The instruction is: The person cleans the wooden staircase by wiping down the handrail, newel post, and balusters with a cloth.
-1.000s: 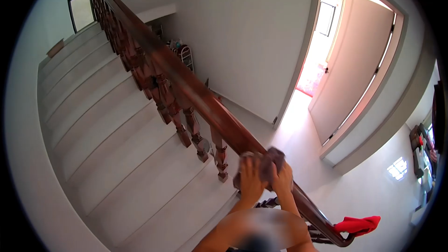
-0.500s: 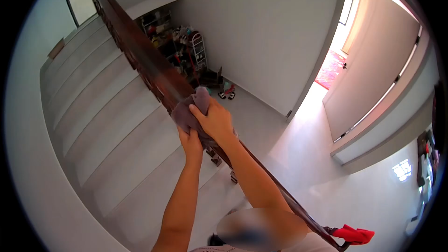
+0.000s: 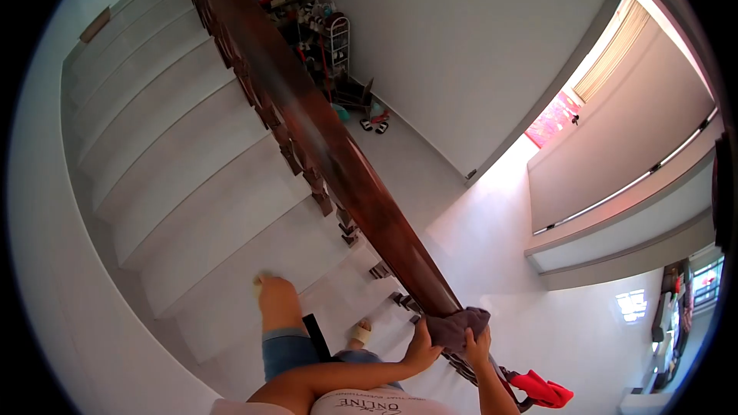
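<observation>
A dark wooden handrail (image 3: 338, 146) slopes from the top left down to the lower right. Over its lower part lies a bunched purple-grey cloth (image 3: 455, 329). My left hand (image 3: 422, 350) grips the cloth from the left side of the rail, while my right hand (image 3: 477, 344) holds it from the right, thumb pressed against the fabric. The fingers are partly hidden behind the cloth and rail. Just below the hands, a red cloth (image 3: 541, 390) hangs at the curled lower end of the rail.
Pale stair steps (image 3: 192, 177) rise to the left, and my legs are on them. Beyond the rail, far below, are a white shoe rack (image 3: 338, 42), a pair of sandals (image 3: 375, 127) and an open door (image 3: 615, 131). Carved wooden balusters (image 3: 292, 155) run under the handrail.
Both hands and the purple-grey cloth have slid down the handrail, toward my body and the lower right. The view has tilted down, so my legs and shirt now show.
</observation>
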The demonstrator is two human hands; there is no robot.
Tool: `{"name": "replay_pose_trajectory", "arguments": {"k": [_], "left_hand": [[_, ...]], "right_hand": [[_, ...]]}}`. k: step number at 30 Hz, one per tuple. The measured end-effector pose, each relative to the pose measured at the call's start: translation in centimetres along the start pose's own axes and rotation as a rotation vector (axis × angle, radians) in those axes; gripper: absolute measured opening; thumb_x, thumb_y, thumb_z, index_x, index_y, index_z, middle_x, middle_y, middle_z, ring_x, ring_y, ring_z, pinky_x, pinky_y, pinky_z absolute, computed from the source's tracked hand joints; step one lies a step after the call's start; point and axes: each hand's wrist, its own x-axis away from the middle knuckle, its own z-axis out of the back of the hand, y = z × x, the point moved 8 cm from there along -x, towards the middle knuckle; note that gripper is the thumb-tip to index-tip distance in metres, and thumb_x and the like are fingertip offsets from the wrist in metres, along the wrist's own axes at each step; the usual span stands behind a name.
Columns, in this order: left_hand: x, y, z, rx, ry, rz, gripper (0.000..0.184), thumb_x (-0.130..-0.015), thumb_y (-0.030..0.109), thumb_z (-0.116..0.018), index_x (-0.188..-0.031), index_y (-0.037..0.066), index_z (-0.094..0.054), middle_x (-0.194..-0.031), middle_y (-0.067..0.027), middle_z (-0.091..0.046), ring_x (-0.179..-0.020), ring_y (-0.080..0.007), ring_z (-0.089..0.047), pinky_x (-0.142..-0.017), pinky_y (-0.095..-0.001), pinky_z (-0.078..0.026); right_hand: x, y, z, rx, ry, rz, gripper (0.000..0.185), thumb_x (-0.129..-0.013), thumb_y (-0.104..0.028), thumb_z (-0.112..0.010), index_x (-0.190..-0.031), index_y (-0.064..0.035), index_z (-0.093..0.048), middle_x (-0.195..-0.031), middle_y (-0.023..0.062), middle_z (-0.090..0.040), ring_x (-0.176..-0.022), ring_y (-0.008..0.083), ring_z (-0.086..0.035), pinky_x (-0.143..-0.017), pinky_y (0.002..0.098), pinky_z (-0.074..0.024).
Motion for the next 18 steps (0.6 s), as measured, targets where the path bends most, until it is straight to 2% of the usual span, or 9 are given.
{"name": "replay_pose_trajectory", "arguments": {"k": [2, 3, 6, 7, 8, 10, 13, 16, 18], "left_hand": [[-0.2, -0.4, -0.2, -0.01, 0.023, -0.008, 0.073, -0.073, 0.007, -0.067, -0.13, -0.005, -0.023, -0.119, -0.0285, -0.037, -0.114, -0.0433, -0.039, -0.097, -0.0413, -0.035], [-0.5, -0.3, 0.2, 0.068, 0.058, -0.027, 0.066, -0.071, 0.002, -0.063, -0.126, -0.004, -0.027, -0.116, -0.0271, -0.038, -0.11, -0.0432, -0.039, -0.096, -0.0428, -0.034], [-1.8, 0.8, 3.5, 0.031, 0.119, -0.099, 0.062, -0.069, -0.002, -0.059, -0.124, -0.003, -0.03, -0.116, -0.0262, -0.038, -0.109, -0.0414, -0.04, -0.096, -0.0438, -0.034], [-2.3, 1.8, 5.7, 0.071, 0.225, -0.137, 0.06, -0.067, -0.005, -0.054, -0.123, -0.002, -0.033, -0.116, -0.025, -0.038, -0.109, -0.0403, -0.039, -0.096, -0.0441, -0.032], [-3.5, 1.4, 7.2, 0.226, 0.232, -0.083, 0.063, -0.069, -0.003, -0.058, -0.126, -0.001, -0.032, -0.116, -0.0235, -0.041, -0.111, -0.0358, -0.043, -0.096, -0.042, -0.035], [-6.1, 4.8, 12.4, 0.462, 0.287, 0.007, 0.061, -0.074, -0.003, -0.058, -0.129, 0.0, -0.031, -0.118, -0.021, -0.045, -0.112, -0.0282, -0.047, -0.095, -0.038, -0.038], [-10.0, 11.4, 20.5, 0.687, 0.397, -0.056, 0.055, -0.081, -0.003, -0.056, -0.129, -0.001, -0.031, -0.118, -0.0175, -0.049, -0.111, -0.0211, -0.05, -0.094, -0.0319, -0.04], [-13.2, 15.5, 27.3, 0.727, 0.652, -0.258, 0.054, -0.085, -0.006, -0.053, -0.133, 0.0, -0.028, -0.114, -0.0139, -0.054, -0.105, -0.0193, -0.054, -0.089, -0.0286, -0.044], [-16.7, 18.4, 32.5, 0.667, 0.747, -0.374, 0.052, -0.086, -0.004, -0.051, -0.133, -0.001, -0.028, -0.114, -0.0132, -0.055, -0.105, -0.0178, -0.054, -0.088, -0.0277, -0.043]], "right_hand": [[0.4, -1.1, 0.0, 0.057, 0.047, 0.028, 0.041, -0.076, -0.025, -0.062, -0.108, -0.0002, -0.059, -0.109, 0.0212, -0.056, -0.101, 0.0403, -0.051, -0.09, 0.0444, -0.039], [0.2, -1.8, 0.0, 0.085, 0.068, 0.045, 0.041, -0.075, -0.024, -0.063, -0.108, -0.0002, -0.059, -0.108, 0.0215, -0.057, -0.101, 0.0404, -0.052, -0.091, 0.0441, -0.0393], [-2.5, -5.5, -1.5, 0.04, -0.003, 0.171, 0.044, -0.072, -0.022, -0.065, -0.109, 0.0004, -0.058, -0.108, 0.0222, -0.057, -0.102, 0.0408, -0.053, -0.089, 0.0433, -0.0414], [-3.8, -6.3, -2.4, 0.03, -0.03, 0.108, 0.045, -0.072, -0.022, -0.065, -0.109, 0.0013, -0.058, -0.108, 0.0227, -0.057, -0.1, 0.0412, -0.054, -0.087, 0.0438, -0.0436], [-5.4, -8.5, -2.9, -0.017, -0.016, 0.05, 0.045, -0.072, -0.022, -0.066, -0.109, 0.0019, -0.058, -0.107, 0.0231, -0.058, -0.097, 0.0415, -0.056, -0.085, 0.0439, -0.0447], [-9.3, -13.5, -5.0, -0.002, -0.032, 0.114, 0.045, -0.073, -0.024, -0.066, -0.109, 0.0019, -0.057, -0.106, 0.0233, -0.059, -0.097, 0.0418, -0.057, -0.085, 0.0435, -0.045], [-15.7, -23.3, -8.1, 0.005, 0.012, 0.237, 0.044, -0.075, -0.025, -0.067, -0.11, 0.0011, -0.057, -0.106, 0.0225, -0.059, -0.097, 0.041, -0.057, -0.085, 0.0425, -0.0453], [-21.3, -34.6, -10.4, -0.076, 0.044, 0.413, 0.047, -0.077, -0.026, -0.066, -0.115, -0.0011, -0.055, -0.108, 0.0213, -0.059, -0.095, 0.0392, -0.058, -0.083, 0.0399, -0.0468], [-25.0, -40.8, -12.2, -0.074, 0.064, 0.5, 0.047, -0.079, -0.03, -0.066, -0.115, -0.0022, -0.054, -0.105, 0.021, -0.058, -0.091, 0.0391, -0.059, -0.078, 0.0396, -0.0478]]}}
